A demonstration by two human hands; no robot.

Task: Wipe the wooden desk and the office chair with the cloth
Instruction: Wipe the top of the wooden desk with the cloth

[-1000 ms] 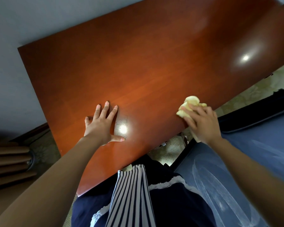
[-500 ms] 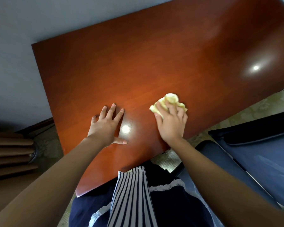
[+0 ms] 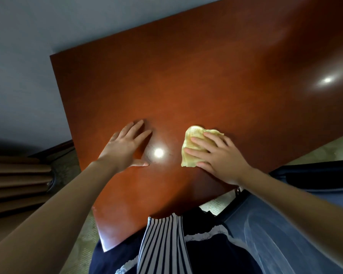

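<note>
Lying on the glossy reddish-brown wooden desk (image 3: 206,76), near its front edge, a crumpled pale yellow cloth (image 3: 194,131) is pinned beneath the right hand (image 3: 224,159); the fingers of that hand are held straight and spread wide, pressed flat on the cloth, with nothing gripped; the cloth's far and left edges are left uncovered. The left hand (image 3: 123,149) is laid palm-down on the bare desk top, well apart from the cloth; its fingers are extended close together, the thumb is splayed to the side, and nothing is held. A bright round light reflection (image 3: 158,152) is seen on the wood between the two hands. The desk is set against a grey wall (image 3: 38,36); stacked brown slats (image 3: 14,180) are shown at the left. A dark garment with a striped panel (image 3: 162,244) is visible below the desk edge; a blue surface (image 3: 285,224) is seen at lower right, and whether it belongs to the office chair cannot be told.
</note>
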